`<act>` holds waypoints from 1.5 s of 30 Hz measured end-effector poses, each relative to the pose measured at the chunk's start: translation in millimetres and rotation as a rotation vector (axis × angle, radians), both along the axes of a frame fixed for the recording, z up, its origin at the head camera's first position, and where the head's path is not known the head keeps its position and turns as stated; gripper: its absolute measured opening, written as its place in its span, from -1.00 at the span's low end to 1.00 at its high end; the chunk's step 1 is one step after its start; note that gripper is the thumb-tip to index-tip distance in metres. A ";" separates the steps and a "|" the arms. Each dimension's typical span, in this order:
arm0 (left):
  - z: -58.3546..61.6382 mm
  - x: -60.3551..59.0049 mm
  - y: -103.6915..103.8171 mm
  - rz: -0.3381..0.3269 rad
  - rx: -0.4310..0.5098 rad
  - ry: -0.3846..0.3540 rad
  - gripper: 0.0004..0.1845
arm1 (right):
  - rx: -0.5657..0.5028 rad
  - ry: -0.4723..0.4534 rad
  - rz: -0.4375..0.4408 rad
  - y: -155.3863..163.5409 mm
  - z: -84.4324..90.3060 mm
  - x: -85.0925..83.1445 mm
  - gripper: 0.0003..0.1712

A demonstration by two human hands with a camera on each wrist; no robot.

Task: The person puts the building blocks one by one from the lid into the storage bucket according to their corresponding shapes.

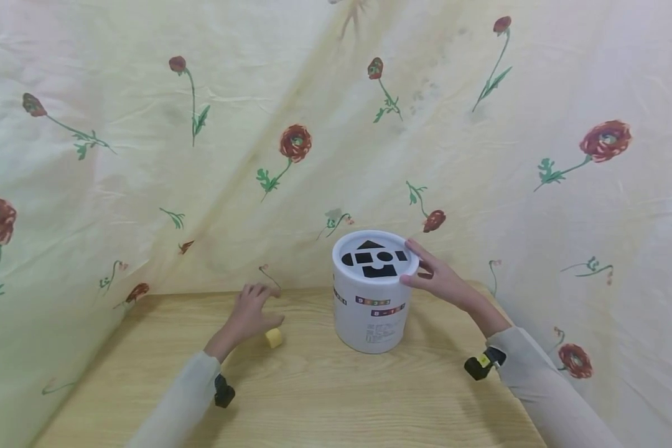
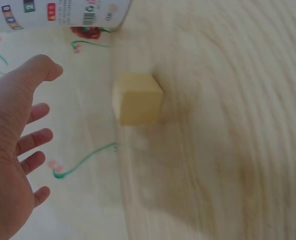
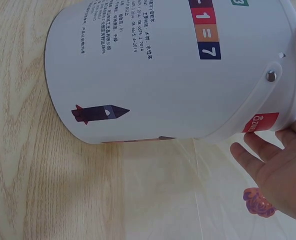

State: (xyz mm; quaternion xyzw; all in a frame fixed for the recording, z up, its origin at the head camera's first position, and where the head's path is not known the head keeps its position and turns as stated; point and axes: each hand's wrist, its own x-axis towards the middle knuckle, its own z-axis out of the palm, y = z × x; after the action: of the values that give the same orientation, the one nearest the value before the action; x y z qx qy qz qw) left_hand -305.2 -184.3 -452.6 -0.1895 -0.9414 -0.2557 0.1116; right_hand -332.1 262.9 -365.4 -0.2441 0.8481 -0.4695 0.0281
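Observation:
In the head view a small yellow block (image 1: pixel 274 338) lies on the wooden table beside my left hand (image 1: pixel 250 314). That hand hovers with thumb and fingers spread and slightly bent, holding nothing. The left wrist view shows the cube-like block (image 2: pixel 139 102) apart from the fingers. To the right stands a white bucket (image 1: pixel 369 317), upright, its lid (image 1: pixel 351 239) cut with black shaped holes. My right hand (image 1: pixel 439 280) holds the lid's right rim, thumb toward the front and fingers round the far side. In the right wrist view the fingers (image 3: pixel 260 147) touch the bucket near its top.
The light wooden table (image 1: pixel 313 398) reaches back to a floral cloth (image 1: pixel 229 186) hanging behind and at both sides. A white handle (image 3: pixel 248 107) lies along the bucket's side. Black wrist cameras (image 1: pixel 224 391) are strapped below both sleeves.

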 end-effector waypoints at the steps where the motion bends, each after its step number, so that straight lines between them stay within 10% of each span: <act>1: -1.8 0.6 -1.6 0.000 -0.011 -0.004 -0.46 | 0.000 0.000 0.000 -0.1 0.4 0.4 0.04; 16: -25.6 5.2 -12.2 -0.037 -0.190 -0.006 -0.48 | -0.012 -0.006 0.009 -0.1 0.4 1.5 0.03; 45: -36.6 0.7 -12.1 -0.050 -0.223 -0.058 -0.66 | -0.015 -0.011 0.005 -0.7 0.9 0.7 0.03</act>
State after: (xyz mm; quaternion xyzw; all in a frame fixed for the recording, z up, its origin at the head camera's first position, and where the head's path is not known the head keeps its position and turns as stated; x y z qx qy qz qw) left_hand -304.5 -196.4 -489.2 -0.2166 -0.9618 -0.1575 0.0564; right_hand -331.4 262.2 -364.5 -0.2438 0.8437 -0.4772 0.0322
